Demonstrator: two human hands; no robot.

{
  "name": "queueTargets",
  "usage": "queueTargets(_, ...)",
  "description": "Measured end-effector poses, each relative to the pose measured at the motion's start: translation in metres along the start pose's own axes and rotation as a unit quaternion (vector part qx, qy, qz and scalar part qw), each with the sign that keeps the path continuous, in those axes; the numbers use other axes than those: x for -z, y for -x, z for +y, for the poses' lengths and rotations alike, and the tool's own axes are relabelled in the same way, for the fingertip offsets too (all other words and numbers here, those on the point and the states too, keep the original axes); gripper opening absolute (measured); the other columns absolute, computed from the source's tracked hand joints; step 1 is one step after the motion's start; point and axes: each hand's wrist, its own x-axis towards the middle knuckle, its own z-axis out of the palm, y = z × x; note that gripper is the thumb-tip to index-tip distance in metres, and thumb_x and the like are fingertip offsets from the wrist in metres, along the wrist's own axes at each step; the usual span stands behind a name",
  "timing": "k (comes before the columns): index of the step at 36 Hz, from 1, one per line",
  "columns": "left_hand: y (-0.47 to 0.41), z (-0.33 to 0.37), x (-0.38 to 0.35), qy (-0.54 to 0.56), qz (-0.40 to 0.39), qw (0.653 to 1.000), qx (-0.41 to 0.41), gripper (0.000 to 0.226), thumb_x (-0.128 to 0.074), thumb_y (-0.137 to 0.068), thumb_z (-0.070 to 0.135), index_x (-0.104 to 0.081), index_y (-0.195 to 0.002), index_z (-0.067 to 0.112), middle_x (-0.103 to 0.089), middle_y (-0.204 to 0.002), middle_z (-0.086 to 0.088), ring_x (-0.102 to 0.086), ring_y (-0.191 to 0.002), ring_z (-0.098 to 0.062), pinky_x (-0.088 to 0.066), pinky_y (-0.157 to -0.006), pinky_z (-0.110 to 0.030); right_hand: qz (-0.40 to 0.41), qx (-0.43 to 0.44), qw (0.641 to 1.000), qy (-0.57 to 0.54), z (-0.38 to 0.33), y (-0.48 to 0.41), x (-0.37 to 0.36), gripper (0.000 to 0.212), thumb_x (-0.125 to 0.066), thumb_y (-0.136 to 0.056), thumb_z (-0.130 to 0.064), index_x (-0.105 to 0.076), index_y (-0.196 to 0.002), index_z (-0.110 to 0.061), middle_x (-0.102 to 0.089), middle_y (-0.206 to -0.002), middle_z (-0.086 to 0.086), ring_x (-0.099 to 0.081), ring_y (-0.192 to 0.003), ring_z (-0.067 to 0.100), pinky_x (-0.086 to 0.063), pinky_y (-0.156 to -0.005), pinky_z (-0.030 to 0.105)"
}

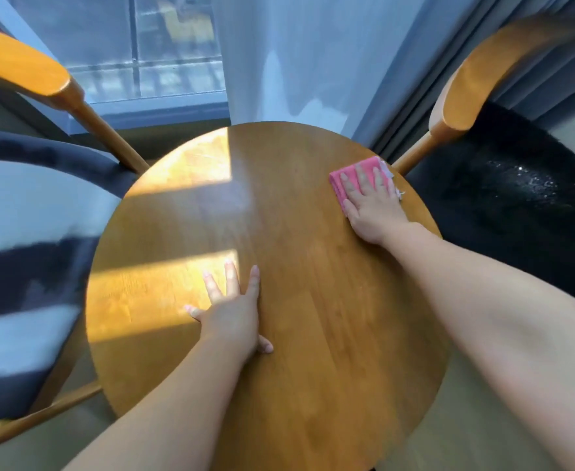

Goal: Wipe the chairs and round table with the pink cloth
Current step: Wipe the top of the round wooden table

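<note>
A round wooden table [306, 300] fills the middle of the view, with sunlit patches on its left half. My right hand [371, 205] lies flat, fingers spread, pressing the folded pink cloth [345, 178] onto the table near its far right edge. My left hand [235, 314] rests palm down with fingers apart on the table's near left part and holds nothing. A wooden chair with a dark seat [24, 273] stands to the left. Another wooden chair with a black seat [517, 212] stands to the right.
Behind the table hang a white sheer curtain [293, 62] and grey drapes [530, 90], with a window [143, 45] at the back left. Both chairs' curved wooden backrests [17, 62] reach in close to the table's edge. Pale floor shows below.
</note>
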Motion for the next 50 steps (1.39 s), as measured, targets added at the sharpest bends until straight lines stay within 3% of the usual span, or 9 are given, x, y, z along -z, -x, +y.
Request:
queueTargets(10,0.001,0.003,0.002,-0.015,-0.019,1.000,0.004,0.137,-0.085,-0.063,0.039,0.026,-0.142,0.039,0.043,-0.146,-0.004,0.033,-0.134,-0.044,-0.006,-0.101,-0.077,0.003,0.070,0.997,0.028,-0.045,-0.081,0.029,0.056,-0.012,-0.102,-0.049,0.000,-0.155,-0.035,0.008,-0.163,0.004,0.013,-0.149,0.031,0.011,-0.119,0.049)
queueTargets(19,-0.001,0.002,-0.003,-0.029,0.001,1.000,0.010,0.138,-0.085,-0.061,0.044,0.028,-0.141,0.040,0.045,-0.144,-0.001,0.031,-0.135,-0.045,-0.009,-0.100,-0.075,0.007,0.100,0.994,0.035,-0.027,-0.083,0.032,0.057,-0.010,-0.100,-0.054,0.001,-0.154,-0.038,0.007,-0.163,0.002,0.011,-0.149,0.029,0.010,-0.120,0.045)
queueTargets(26,-0.002,-0.001,-0.004,-0.018,0.010,1.000,0.016,0.139,-0.087,-0.057,0.045,0.024,-0.141,0.045,0.043,-0.146,0.003,0.030,-0.137,-0.040,-0.008,-0.100,-0.075,0.015,0.019,1.000,0.001,0.025,-0.016,0.007,0.057,-0.015,-0.102,-0.051,-0.004,-0.155,-0.035,0.006,-0.164,0.000,0.012,-0.149,0.028,0.012,-0.119,0.043)
queueTargets(31,0.002,0.001,-0.002,-0.009,0.028,0.999,0.014,0.140,-0.088,-0.053,0.050,0.019,-0.143,0.047,0.039,-0.149,0.004,0.026,-0.140,-0.037,-0.010,-0.101,-0.074,0.004,-0.045,0.998,-0.041,0.040,0.054,-0.022,0.055,-0.016,-0.102,-0.048,0.002,-0.153,-0.037,0.010,-0.163,-0.003,0.015,-0.149,0.026,0.014,-0.119,0.043)
queueTargets(36,0.027,-0.011,-0.019,0.006,0.131,0.991,-0.038,0.109,-0.073,-0.071,0.057,-0.002,-0.150,0.033,0.014,-0.158,-0.002,0.007,-0.146,-0.029,-0.013,-0.112,-0.061,0.011,-0.093,0.994,-0.052,0.053,0.112,-0.051,0.055,-0.014,-0.102,-0.049,0.004,-0.153,-0.039,0.011,-0.163,-0.004,0.015,-0.149,0.025,0.011,-0.119,0.043)
queueTargets(41,0.061,-0.032,-0.048,0.032,0.205,0.973,-0.098,0.068,-0.053,-0.091,0.045,-0.021,-0.149,0.030,-0.006,-0.159,0.001,-0.006,-0.146,-0.022,-0.010,-0.116,-0.043,0.017,-0.179,0.979,-0.100,0.067,0.157,-0.072,0.055,-0.016,-0.102,-0.048,0.002,-0.153,-0.039,0.009,-0.164,-0.004,0.014,-0.149,0.028,-0.003,-0.121,0.050)
queueTargets(46,0.077,-0.047,-0.056,0.028,0.232,0.963,-0.134,0.057,-0.051,-0.093,0.029,-0.032,-0.146,0.025,-0.014,-0.159,0.001,-0.011,-0.146,-0.019,-0.009,-0.117,-0.034,0.020,-0.179,0.980,-0.088,0.045,0.158,-0.071,0.056,-0.016,-0.103,-0.043,-0.001,-0.155,-0.031,0.007,-0.164,0.003,0.011,-0.149,0.032,0.008,-0.119,0.045)
queueTargets(50,0.093,-0.057,-0.064,0.042,0.257,0.957,-0.125,0.054,-0.052,-0.092,0.027,-0.037,-0.144,0.026,-0.023,-0.156,0.003,-0.018,-0.143,-0.017,-0.010,-0.113,-0.031,0.015,-0.113,0.990,-0.083,0.012,0.149,-0.071,0.056,-0.016,-0.103,-0.043,0.001,-0.155,-0.031,0.010,-0.163,0.000,0.015,-0.148,0.027,0.011,-0.120,0.042)
